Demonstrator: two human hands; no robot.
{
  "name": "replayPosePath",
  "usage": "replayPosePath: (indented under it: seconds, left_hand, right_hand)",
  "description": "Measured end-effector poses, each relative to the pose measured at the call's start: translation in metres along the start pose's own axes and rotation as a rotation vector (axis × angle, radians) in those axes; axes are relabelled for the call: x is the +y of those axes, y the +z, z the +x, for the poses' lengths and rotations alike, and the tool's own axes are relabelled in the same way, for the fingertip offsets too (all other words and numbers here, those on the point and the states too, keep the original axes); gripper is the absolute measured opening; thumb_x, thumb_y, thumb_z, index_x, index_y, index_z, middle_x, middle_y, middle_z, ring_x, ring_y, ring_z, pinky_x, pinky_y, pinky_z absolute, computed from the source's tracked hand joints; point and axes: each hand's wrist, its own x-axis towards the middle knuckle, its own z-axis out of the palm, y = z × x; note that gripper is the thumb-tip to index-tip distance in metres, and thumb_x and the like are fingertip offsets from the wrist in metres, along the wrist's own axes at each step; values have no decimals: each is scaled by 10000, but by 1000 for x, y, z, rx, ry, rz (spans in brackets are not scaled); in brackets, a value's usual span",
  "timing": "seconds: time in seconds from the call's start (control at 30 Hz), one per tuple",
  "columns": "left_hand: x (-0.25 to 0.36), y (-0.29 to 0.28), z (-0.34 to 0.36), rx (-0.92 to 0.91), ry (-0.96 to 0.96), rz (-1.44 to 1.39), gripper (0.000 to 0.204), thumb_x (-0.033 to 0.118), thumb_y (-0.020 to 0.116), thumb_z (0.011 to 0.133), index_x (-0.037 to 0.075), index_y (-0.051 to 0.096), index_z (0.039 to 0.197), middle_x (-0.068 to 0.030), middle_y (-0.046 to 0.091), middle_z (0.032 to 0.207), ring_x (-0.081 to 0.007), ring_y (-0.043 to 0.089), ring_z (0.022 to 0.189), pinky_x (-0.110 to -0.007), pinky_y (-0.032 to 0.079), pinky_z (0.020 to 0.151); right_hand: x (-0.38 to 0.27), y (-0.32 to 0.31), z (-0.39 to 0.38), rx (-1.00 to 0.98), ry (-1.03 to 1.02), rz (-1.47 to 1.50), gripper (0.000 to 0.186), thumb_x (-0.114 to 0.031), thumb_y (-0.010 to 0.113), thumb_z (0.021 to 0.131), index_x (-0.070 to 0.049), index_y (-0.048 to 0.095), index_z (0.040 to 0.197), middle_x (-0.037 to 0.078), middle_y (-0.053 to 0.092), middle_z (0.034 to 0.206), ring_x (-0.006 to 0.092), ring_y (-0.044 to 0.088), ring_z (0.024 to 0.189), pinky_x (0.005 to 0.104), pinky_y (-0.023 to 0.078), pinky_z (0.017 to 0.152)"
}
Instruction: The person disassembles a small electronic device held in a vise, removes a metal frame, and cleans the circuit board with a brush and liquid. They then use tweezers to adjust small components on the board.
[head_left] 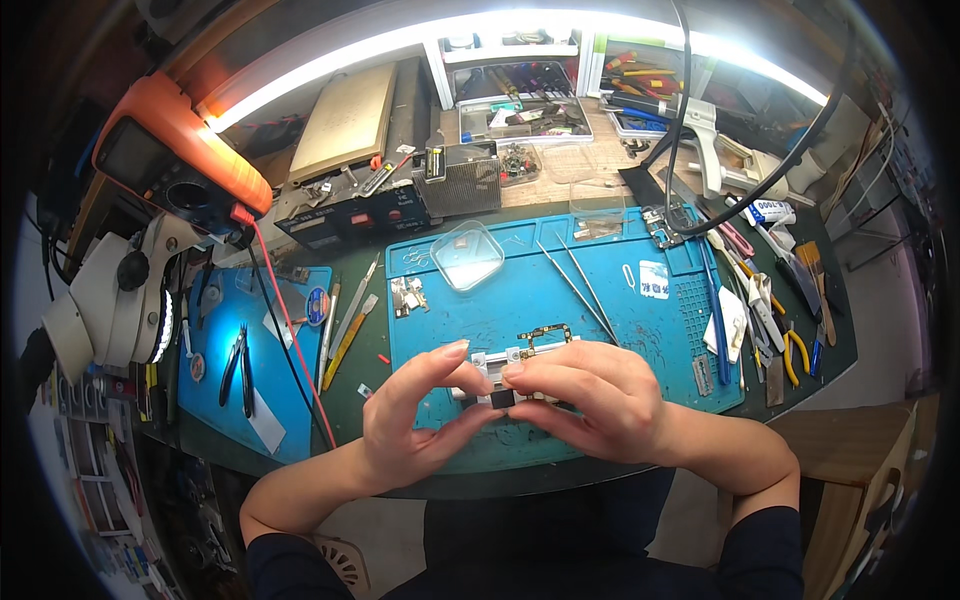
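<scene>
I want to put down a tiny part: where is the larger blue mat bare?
The larger blue mat is bare right of the tweezers, below the paper clip, and between the clear plastic container and the left hand. It is crowded past the right edge: flat brush, white tube, yellow-handled tool.

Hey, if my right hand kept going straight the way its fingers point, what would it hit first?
Past the small black piece at its fingertips, the right hand would probably meet the left hand, fingertips first, though depth there is unclear.
</scene>
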Motion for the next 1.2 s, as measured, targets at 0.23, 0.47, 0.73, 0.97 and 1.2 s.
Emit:
replayPosePath:
  seconds: [0.23,0.47,0.73,0.97,1.2]
  left_hand:
    - [0,2,1,-3,18,6,782,-79,863,816,-43,465,1489,-149,731,1032,-201,750,910,-340,610,833]
    - [0,3,1,-24,54,3,827,-137,821,825,-55,387,1524,-146,748,1007,-207,761,951,-352,598,876]
    - [5,1,4,-64,-43,-96,860,-139,797,847,-36,336,1566,-148,742,1009,-206,758,963,-344,588,906]
    - [4,1,3,-68,-75,-123,860,-128,792,861,-21,328,1577,-148,731,1017,-203,754,969,-341,591,906]
    - [4,1,2,-64,-77,-114,859,-133,789,856,-17,334,1576,-141,732,1013,-198,755,965,-337,589,905]
  right_hand:
    - [-1,0,2,6,-23,-20,413,-43,846,827,3,708,1213,125,774,1087,258,770,898,352,618,741]
    - [-1,1,3,7,-38,-35,401,4,815,827,-4,711,1214,120,775,1073,256,768,873,341,615,718]
    - [-2,4,0,30,21,29,386,4,815,819,-13,710,1191,109,773,1043,251,760,848,344,600,698]
    - [-3,3,0,24,45,28,384,3,818,818,-15,711,1187,107,769,1022,250,756,835,340,597,686]
    - [-3,3,1,22,26,12,384,-5,824,815,-15,716,1184,106,768,1031,249,754,838,339,598,686]
